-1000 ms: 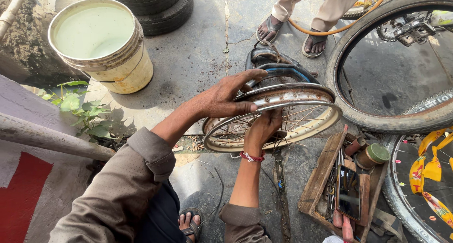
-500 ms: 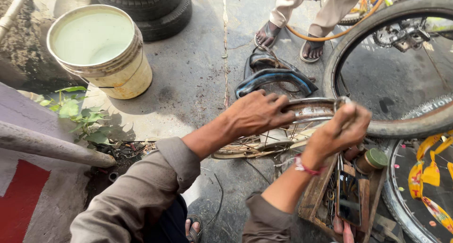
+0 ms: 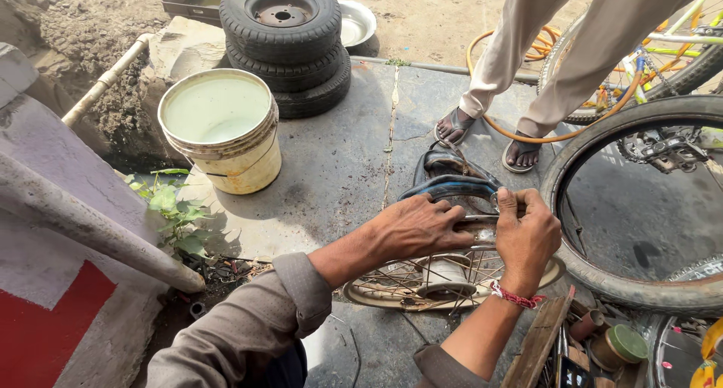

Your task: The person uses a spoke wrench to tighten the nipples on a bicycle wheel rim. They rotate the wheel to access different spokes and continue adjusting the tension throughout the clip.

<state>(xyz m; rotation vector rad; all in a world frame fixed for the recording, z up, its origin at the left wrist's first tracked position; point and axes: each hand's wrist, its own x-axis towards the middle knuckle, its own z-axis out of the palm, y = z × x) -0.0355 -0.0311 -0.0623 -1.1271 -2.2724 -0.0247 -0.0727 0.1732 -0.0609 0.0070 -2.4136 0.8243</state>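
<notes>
Both hands grip the bare spoked wheel rim [image 3: 452, 279] standing on the concrete floor: left hand [image 3: 418, 228] pressed over its top edge, right hand [image 3: 525, 236] closed around it. No tyre is on it; a blue strap [image 3: 452, 186] lies just behind, untouched.

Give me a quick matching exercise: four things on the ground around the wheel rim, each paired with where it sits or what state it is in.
Things:
1. bucket
2. stacked tyres
3. left hand
4. orange hose

Places or states:
A. gripping the top of the wheel rim
B. looped near a standing person's sandalled feet
C. full of pale, cloudy liquid
D. piled behind the bucket

Pairs: 1-C, 2-D, 3-A, 4-B
</notes>
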